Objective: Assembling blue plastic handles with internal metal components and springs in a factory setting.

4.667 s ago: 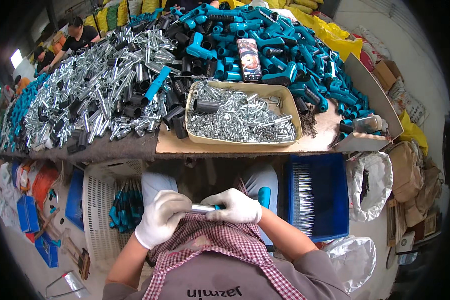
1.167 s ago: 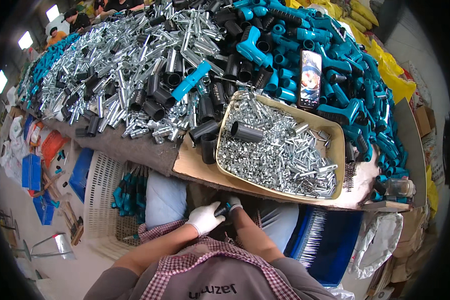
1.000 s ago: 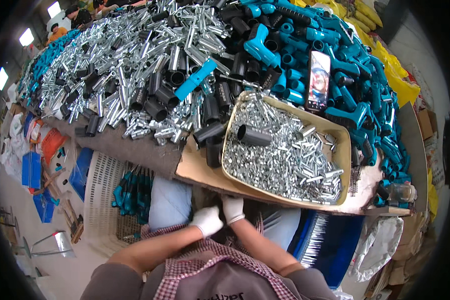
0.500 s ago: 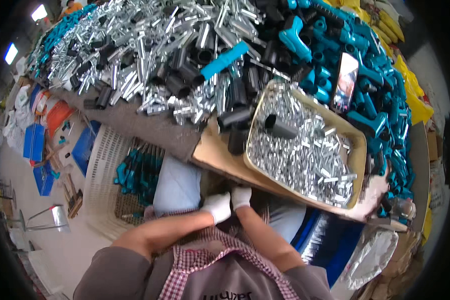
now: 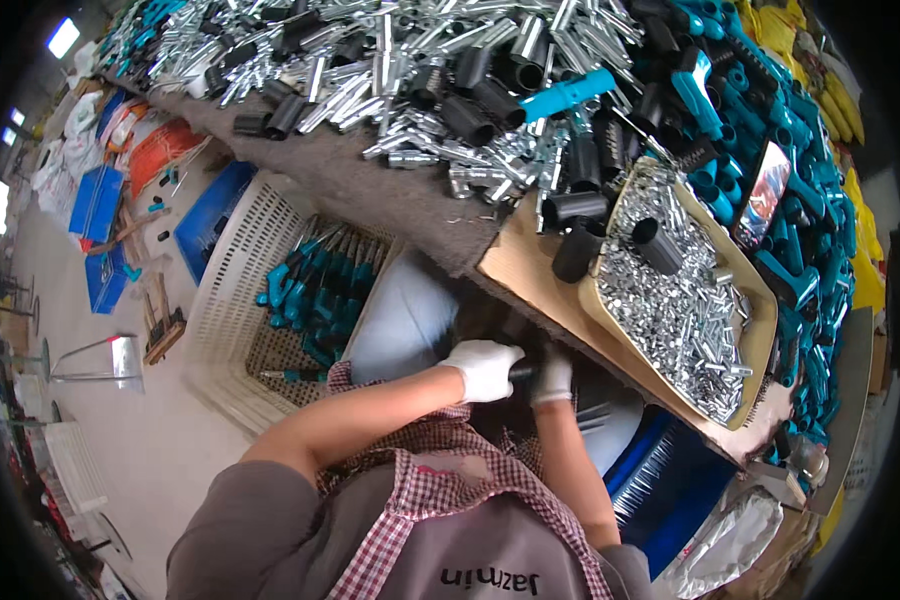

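Left hand (image 5: 484, 370), white-gloved, is seen closed around a dark, roughly cylindrical piece (image 5: 521, 371); only a short length is exposed at the thumb side, the remainder being covered by the glove. The piece is located between the two hands, above the lap and just beside the near edge of the work surface (image 5: 526, 252). Right hand (image 5: 553, 376), also white-gloved, is blurred and sunk in shadow; its fingers are hidden, so whether the dark piece is gripped or merely touched by it cannot be told. The area beyond the hands is too dark to be resolved.

On the surface, a cream plastic tray with rounded corners (image 5: 763, 335) is filled with small silvery metal parts; a black ribbed tube (image 5: 656, 246) is laid on top of them. The heap of silvery metal tubes (image 5: 370, 85) is cut off by the upper frame edge. A flat-lying phone (image 5: 764, 196) is tilted among teal plastic housings (image 5: 715, 195); its screen is washed out by glare.

To the left, teal-and-black tools (image 5: 315, 290) are held in a white perforated plastic basket (image 5: 232, 275), partly overlapped. To the right, thin metal rods (image 5: 645, 475) are seen in a blue plastic bin (image 5: 685, 510), partly concealed by the surface.
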Demonstrator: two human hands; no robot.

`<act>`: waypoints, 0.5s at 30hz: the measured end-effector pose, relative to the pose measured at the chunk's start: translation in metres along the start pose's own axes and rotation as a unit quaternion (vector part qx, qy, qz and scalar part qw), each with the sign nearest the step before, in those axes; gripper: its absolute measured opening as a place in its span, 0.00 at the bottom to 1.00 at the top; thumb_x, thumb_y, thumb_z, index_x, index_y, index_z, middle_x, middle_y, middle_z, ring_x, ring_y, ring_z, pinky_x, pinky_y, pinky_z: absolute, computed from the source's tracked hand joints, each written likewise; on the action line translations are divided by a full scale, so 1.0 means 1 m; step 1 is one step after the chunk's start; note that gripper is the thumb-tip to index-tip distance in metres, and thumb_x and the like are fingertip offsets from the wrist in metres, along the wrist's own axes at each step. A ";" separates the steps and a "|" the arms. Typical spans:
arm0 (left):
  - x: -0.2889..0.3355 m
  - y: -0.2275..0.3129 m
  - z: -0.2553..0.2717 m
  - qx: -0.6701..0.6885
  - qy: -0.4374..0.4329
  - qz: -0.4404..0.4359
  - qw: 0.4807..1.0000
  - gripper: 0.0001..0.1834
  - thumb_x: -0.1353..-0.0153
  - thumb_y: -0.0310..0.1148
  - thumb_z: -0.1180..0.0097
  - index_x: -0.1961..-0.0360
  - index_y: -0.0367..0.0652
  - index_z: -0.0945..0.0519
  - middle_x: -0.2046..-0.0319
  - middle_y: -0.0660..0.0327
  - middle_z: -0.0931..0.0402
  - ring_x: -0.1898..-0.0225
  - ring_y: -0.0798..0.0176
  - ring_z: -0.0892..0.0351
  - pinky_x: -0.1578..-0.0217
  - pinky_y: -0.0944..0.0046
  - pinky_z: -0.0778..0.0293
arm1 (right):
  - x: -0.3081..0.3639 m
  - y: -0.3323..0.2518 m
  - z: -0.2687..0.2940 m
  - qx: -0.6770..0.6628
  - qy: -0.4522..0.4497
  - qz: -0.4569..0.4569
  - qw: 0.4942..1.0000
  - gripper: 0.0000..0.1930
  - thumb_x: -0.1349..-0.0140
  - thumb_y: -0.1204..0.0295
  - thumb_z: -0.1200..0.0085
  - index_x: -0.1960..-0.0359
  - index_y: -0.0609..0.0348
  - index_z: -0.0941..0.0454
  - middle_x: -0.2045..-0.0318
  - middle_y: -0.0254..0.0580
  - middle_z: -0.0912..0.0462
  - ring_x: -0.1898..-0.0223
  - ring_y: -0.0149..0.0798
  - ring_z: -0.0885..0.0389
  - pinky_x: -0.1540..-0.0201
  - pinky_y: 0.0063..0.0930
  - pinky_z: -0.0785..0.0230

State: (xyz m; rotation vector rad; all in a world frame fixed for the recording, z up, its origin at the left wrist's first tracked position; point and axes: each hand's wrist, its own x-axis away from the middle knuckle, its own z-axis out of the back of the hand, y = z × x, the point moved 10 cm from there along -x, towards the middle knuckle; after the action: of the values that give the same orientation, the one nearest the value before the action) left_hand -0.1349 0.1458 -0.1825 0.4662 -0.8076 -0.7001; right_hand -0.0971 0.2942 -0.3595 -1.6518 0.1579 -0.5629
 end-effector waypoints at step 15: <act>0.232 -0.257 0.116 0.278 0.514 0.165 0.794 0.17 0.48 0.28 0.34 0.57 0.38 0.23 0.76 0.65 0.25 0.80 0.71 0.27 0.81 0.68 0.30 | 0.084 -0.035 0.038 0.034 -0.069 0.045 0.996 0.16 0.31 0.75 0.53 0.44 0.64 0.25 0.47 0.46 0.21 0.46 0.45 0.22 0.41 0.38 0.28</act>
State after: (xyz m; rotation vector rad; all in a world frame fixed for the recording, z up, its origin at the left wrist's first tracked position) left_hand -0.2103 -0.2107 -0.1572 1.0817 -0.0035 0.1987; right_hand -0.0141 0.2992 -0.3056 -1.6037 0.1109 -0.3807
